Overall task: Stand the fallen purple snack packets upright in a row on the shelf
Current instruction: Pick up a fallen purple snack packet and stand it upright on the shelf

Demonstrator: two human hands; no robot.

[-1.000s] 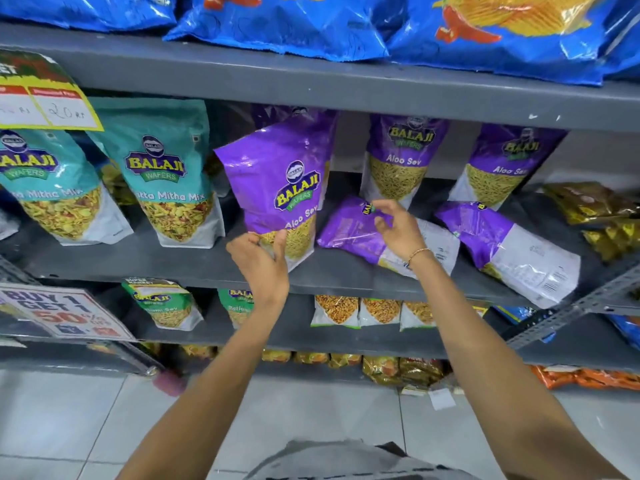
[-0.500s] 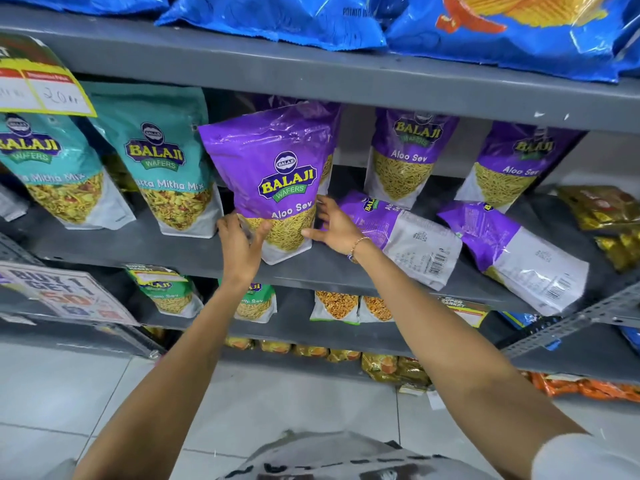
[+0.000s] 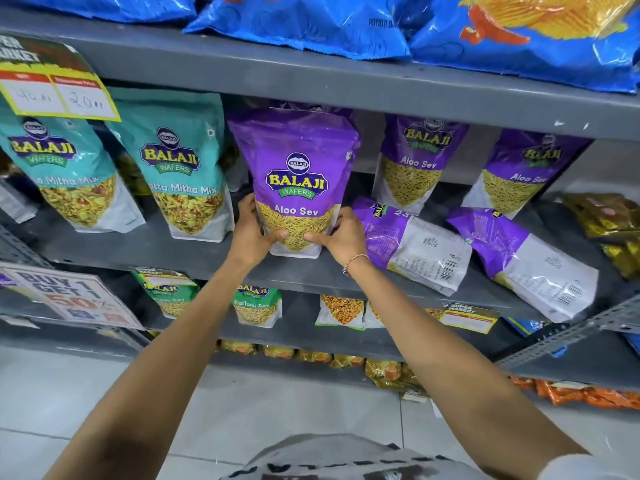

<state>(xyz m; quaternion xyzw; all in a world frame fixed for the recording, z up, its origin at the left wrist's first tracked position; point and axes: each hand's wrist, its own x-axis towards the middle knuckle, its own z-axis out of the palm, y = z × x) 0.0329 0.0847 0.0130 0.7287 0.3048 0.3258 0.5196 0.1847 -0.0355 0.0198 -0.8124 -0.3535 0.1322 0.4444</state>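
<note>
Held packet: a purple Aloo Sev packet (image 3: 294, 178) was stood upright on the grey shelf (image 3: 145, 244), its white base resting on the shelf surface, front label facing outward.
Left hand: the left hand (image 3: 251, 233) was placed against the packet's lower left edge; the fingers were curled around that side and the thumb was pressed on the front near the base.
Right hand: the right hand (image 3: 341, 233) was placed against the lower right edge; the fingers were wrapped around that side, with the thumb laid across the front toward the left thumb. A thin bracelet (image 3: 355, 259) was worn at the wrist.
Grip state: the packet was clasped between both hands, each partly closed on it.
Fallen packets: two purple packets were left lying on the same shelf to the right, backs up, barcodes showing. The nearer fallen packet (image 3: 412, 244) was just beside the right hand; the farther fallen packet (image 3: 523, 261) lay further right, near the shelf's front edge.
Upright packets behind: two more purple packets, rear packet one (image 3: 417, 161) and rear packet two (image 3: 523, 171), were stood toward the back of the shelf.
Left neighbours: two teal mix packets (image 3: 180, 174) were stood upright to the left of the held packet.
Shelf above: blue chip bags (image 3: 311, 22) were laid on it.
Price tag: a yellow price tag (image 3: 52, 88) was hung at the upper left.
</note>
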